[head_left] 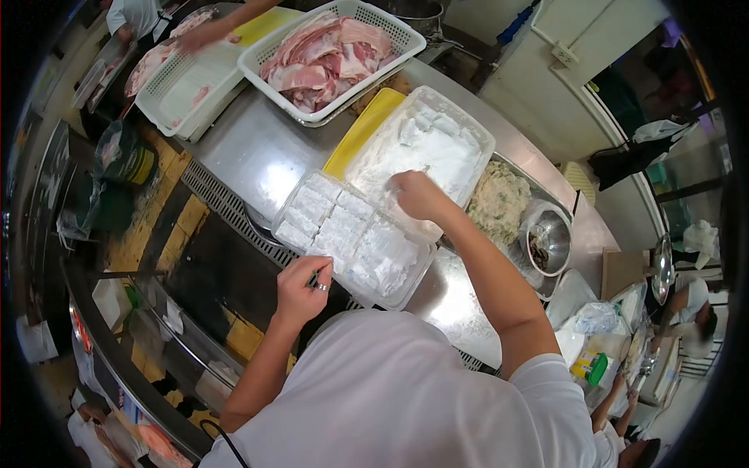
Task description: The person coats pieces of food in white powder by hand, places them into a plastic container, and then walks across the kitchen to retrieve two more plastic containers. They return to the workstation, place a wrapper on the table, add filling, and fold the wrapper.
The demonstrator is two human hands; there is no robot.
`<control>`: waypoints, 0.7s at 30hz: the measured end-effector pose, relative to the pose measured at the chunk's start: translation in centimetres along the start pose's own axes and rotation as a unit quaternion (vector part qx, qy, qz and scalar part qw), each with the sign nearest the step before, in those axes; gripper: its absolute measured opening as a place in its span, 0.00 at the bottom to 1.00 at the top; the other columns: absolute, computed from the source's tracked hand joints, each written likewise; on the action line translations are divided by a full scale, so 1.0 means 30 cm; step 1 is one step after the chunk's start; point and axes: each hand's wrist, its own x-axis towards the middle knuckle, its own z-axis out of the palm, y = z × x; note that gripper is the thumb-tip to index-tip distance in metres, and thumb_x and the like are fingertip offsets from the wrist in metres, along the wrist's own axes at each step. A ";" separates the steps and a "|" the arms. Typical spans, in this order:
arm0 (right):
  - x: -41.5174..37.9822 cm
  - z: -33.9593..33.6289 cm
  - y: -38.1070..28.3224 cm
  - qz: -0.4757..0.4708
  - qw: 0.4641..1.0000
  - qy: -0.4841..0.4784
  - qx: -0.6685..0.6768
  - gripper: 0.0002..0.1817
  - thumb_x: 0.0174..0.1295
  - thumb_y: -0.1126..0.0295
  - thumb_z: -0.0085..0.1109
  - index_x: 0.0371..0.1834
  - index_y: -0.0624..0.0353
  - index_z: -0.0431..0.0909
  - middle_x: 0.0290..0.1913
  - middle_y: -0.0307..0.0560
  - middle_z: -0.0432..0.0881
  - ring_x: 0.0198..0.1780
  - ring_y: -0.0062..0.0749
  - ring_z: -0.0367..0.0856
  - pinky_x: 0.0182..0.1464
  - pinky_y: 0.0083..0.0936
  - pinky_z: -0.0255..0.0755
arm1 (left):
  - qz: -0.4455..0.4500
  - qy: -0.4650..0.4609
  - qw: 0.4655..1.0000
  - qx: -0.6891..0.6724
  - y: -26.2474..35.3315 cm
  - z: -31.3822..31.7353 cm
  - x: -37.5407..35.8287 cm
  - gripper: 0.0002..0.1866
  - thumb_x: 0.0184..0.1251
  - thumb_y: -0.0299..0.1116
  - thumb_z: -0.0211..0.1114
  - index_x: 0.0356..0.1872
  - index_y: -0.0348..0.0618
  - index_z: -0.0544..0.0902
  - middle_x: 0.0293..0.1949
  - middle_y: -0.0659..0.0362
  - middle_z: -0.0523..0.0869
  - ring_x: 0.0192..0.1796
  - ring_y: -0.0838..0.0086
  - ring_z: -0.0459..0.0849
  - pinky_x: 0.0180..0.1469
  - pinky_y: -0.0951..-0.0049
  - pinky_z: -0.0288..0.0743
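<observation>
The right hand (417, 195) presses closed fingers into the flour tub (460, 129) while the left hand (303, 285), loosely curled, pinches the rim of the tray (290, 204) of floured pieces (343, 230), which look soft, powdery, best lifted gently from the sides.

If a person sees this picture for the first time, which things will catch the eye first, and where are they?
The white basket of raw pink meat slices at the top stands out first. Below it, mid-counter, two clear trays are white with flour: the flour tray, where the right hand reaches in, and the tray of coated pieces nearer the person, with the left hand at its edge.
</observation>
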 end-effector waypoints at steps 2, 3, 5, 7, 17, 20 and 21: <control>0.078 0.082 0.057 -0.022 0.999 -0.010 0.040 0.23 0.60 0.78 0.56 0.60 0.63 0.86 0.60 0.66 0.87 0.61 0.59 0.85 0.66 0.42 0.78 | -0.001 -0.009 1.000 0.003 -0.001 0.005 0.001 0.06 0.67 0.21 0.73 0.43 0.36 0.90 0.40 0.50 0.93 0.41 0.57 0.93 0.46 0.64 0.85; 0.127 0.125 0.093 -0.035 0.998 -0.015 0.058 0.24 0.61 0.78 0.56 0.61 0.63 0.86 0.62 0.67 0.86 0.61 0.59 0.85 0.65 0.43 0.78 | -0.002 -0.012 1.000 0.004 -0.002 0.010 0.006 0.06 0.67 0.21 0.73 0.43 0.36 0.90 0.40 0.50 0.93 0.41 0.58 0.93 0.46 0.65 0.85; 0.207 0.131 0.142 -0.038 0.994 0.094 0.042 0.22 0.61 0.76 0.57 0.60 0.63 0.86 0.59 0.69 0.87 0.62 0.58 0.85 0.65 0.45 0.78 | -0.003 -0.007 1.000 -0.001 0.008 0.014 0.015 0.05 0.67 0.21 0.73 0.42 0.36 0.89 0.40 0.50 0.93 0.41 0.57 0.93 0.46 0.64 0.85; 0.270 0.025 0.117 0.070 0.986 0.152 -0.011 0.21 0.61 0.75 0.59 0.58 0.65 0.85 0.59 0.70 0.86 0.62 0.57 0.85 0.65 0.47 0.78 | -0.011 -0.002 1.000 0.000 0.013 0.016 0.022 0.05 0.66 0.21 0.73 0.42 0.37 0.89 0.39 0.51 0.93 0.41 0.55 0.93 0.45 0.62 0.85; 0.464 -0.053 0.197 0.137 0.945 0.255 -0.154 0.31 0.63 0.64 0.69 0.68 0.64 0.76 0.67 0.65 0.76 0.70 0.63 0.76 0.71 0.46 0.74 | 0.051 -0.065 0.997 0.005 0.069 0.088 0.075 0.10 0.61 0.20 0.74 0.43 0.39 0.89 0.40 0.50 0.92 0.40 0.54 0.91 0.44 0.61 0.84; 0.433 -0.054 0.175 0.156 0.955 0.226 -0.114 0.29 0.63 0.63 0.70 0.65 0.64 0.77 0.69 0.67 0.76 0.70 0.62 0.76 0.71 0.47 0.75 | 0.062 -0.066 0.996 0.002 0.062 0.108 0.086 0.10 0.61 0.20 0.74 0.43 0.38 0.89 0.40 0.51 0.92 0.40 0.55 0.91 0.44 0.62 0.84; 0.417 -0.049 0.178 0.158 0.957 0.217 -0.110 0.28 0.63 0.63 0.70 0.64 0.64 0.78 0.69 0.67 0.77 0.71 0.61 0.76 0.70 0.47 0.75 | 0.063 -0.066 0.996 -0.002 0.063 0.112 0.085 0.10 0.61 0.20 0.74 0.43 0.38 0.89 0.40 0.51 0.92 0.40 0.55 0.91 0.43 0.62 0.84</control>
